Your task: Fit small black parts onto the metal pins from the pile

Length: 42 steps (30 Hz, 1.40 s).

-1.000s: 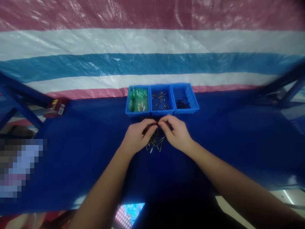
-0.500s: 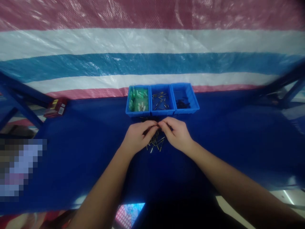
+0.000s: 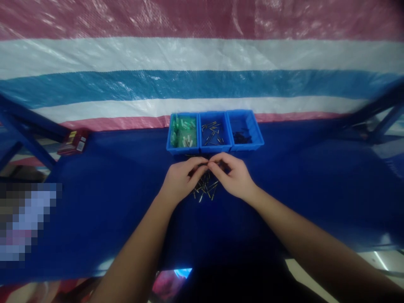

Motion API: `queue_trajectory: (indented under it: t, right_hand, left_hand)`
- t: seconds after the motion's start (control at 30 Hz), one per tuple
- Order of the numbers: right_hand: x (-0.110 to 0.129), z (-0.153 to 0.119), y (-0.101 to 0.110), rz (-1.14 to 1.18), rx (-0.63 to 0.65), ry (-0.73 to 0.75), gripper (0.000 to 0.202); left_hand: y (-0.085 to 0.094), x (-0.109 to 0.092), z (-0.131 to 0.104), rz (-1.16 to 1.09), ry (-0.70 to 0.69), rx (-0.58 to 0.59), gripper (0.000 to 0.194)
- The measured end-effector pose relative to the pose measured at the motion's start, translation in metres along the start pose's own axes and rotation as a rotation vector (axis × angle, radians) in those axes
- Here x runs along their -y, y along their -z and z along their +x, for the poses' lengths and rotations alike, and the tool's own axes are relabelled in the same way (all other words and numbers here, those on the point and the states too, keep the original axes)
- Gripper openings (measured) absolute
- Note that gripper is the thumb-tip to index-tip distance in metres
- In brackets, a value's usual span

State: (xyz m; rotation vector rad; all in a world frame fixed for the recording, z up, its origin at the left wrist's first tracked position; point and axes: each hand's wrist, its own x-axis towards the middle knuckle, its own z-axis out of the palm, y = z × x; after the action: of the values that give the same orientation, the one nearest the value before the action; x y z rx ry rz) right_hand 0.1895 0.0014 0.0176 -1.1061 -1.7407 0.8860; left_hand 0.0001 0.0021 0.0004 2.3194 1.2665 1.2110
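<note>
My left hand [image 3: 182,179] and my right hand [image 3: 234,174] meet fingertip to fingertip over the blue table. Both are closed in a pinch, and whatever lies between the fingers is too small and hidden to name. Just below and behind them is a loose pile of thin metal pin-like pieces [image 3: 205,187], dark and brass-coloured, partly covered by my hands. Beyond my fingers stands the middle blue bin [image 3: 215,148], which holds several similar thin pieces [image 3: 213,132].
The left blue bin [image 3: 183,150] holds a green bag [image 3: 183,132] with small pale pieces; the right blue bin [image 3: 249,147] has small dark parts [image 3: 242,136]. A dark red box [image 3: 74,142] sits at the table's far left. A lit screen [image 3: 172,284] shows below the front edge.
My right fingers have shifted slightly up and left against the left fingertips, and its thumb and forefinger look a little more arched. The bins and pile stay put; the screen's picture changed.
</note>
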Motion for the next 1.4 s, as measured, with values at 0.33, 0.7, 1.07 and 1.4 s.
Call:
queue_trajectory:
  t: [0.33,0.7,1.07,1.4]
  right_hand:
    - [-0.0049,-0.0002,-0.0022,0.098,-0.004,-0.068,0.010]
    - [-0.0001,0.0018,0.0018,0.011,-0.001,-0.018,0.016]
    - [-0.0028,0.0023,0.0030,-0.118,0.023,0.124,0.027]
    - [-0.0031,0.0022,-0.0014,0.002,-0.064,0.020,0.007]
  left_hand:
    - [-0.0004,-0.0009,-0.0002,0.003,0.019,0.029,0.020]
    - [-0.0012,-0.0006,-0.0001,0.002,-0.003,0.019,0.019]
    - [0.0018,-0.0021,0.0003,0.016,0.022,0.078,0.019]
    - [0.0020,-0.0023,-0.0001,-0.015,0.054,0.088,0.027]
